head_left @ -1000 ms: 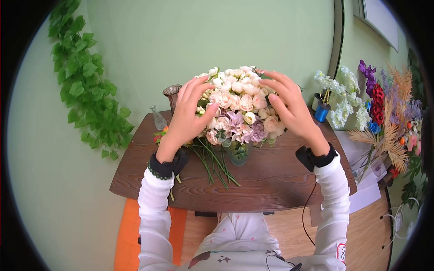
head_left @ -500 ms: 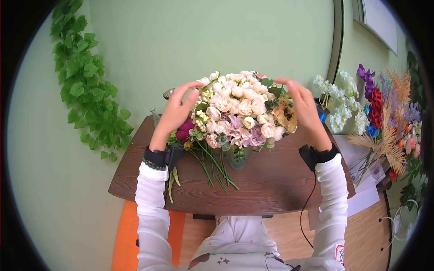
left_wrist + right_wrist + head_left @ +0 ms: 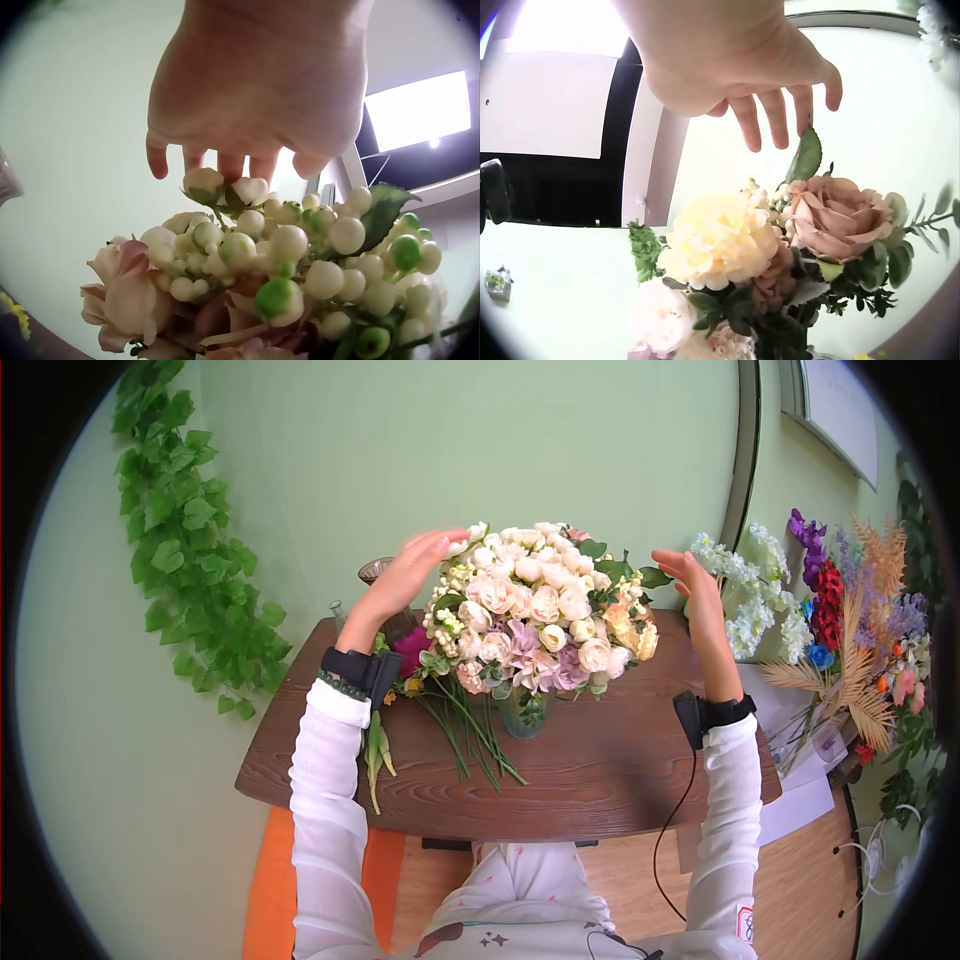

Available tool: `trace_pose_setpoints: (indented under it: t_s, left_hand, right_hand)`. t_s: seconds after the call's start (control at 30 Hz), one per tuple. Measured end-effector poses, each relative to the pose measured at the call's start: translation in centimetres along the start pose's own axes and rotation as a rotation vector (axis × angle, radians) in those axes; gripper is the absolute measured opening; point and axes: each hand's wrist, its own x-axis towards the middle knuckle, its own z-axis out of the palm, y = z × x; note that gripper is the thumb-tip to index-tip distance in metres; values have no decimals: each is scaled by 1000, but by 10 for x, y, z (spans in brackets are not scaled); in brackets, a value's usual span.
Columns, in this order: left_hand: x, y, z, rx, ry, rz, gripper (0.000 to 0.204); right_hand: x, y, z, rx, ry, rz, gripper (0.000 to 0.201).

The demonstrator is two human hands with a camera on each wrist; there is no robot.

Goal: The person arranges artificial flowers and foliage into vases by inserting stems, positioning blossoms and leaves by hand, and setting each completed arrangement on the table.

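A full, rounded bouquet [image 3: 540, 600] of white, peach and lilac flowers stands in a clear glass vase [image 3: 524, 712] on the dark wooden table. My left hand [image 3: 408, 575] is at its upper left side, fingers extended toward the white blooms. In the left wrist view those fingertips are right at two small white buds [image 3: 202, 184], above white berries [image 3: 289, 251]. My right hand [image 3: 702, 605] is held off to the bouquet's right, fingers loosely stretched. The right wrist view has it above a cream flower [image 3: 720, 240] and a dusty pink rose [image 3: 840, 217], near an upright leaf [image 3: 805, 156].
Loose green stems [image 3: 465, 735] lie on the table [image 3: 620, 780] left of the vase, with a magenta flower [image 3: 411, 648] beside them. A brownish glass vase [image 3: 376, 570] stands behind my left hand. More artificial flowers [image 3: 830, 600] stand at the right; ivy [image 3: 190, 540] hangs on the left wall.
Both hands were over the bouquet's sides. The right hand has moved outward to the right, away from the flowers, uncovering the peach blooms there. The left hand first drew outward, then turned toward the top blooms.
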Motion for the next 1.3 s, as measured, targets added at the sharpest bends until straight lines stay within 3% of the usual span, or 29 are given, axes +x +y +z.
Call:
trace_pose_setpoints:
  t_s: [0.07, 0.23, 0.3, 0.37, 0.43, 0.53, 0.77, 1.23, 1.3]
  left_hand:
    - [0, -1, 2, -16, -68, -18, 42]
    - [-6, -13, 7, -6, 12, -205, 39]
    - [-8, -15, 5, 19, 42, -201, 39]
    - [-10, -12, 5, 43, 73, -195, 39]
    - [-15, -5, 6, 165, 206, -109, 50]
    - [-22, 26, 9, 277, 194, -1, 51]
    - [-30, 61, 16, 305, 104, 79, 49]
    - [-49, 81, 26, 384, 11, 212, 31]
    - [-50, 77, 25, 383, 26, 207, 31]
  right_hand:
    - [-2, 3, 0, -37, -20, -8, 45]
    - [-9, 11, 2, -76, -77, -21, 44]
    - [-13, 16, 3, 25, -199, 91, 44]
    - [-18, 21, 6, 67, -204, 78, 43]
    - [-26, 16, 8, 115, -217, 123, 43]
    - [-35, 10, 8, 96, -200, 83, 43]
    - [-71, -26, 5, 77, -243, -44, 44]
    - [-81, -20, 5, 175, 30, -191, 23]
    - [-86, -20, 7, 4, 68, -364, 24]
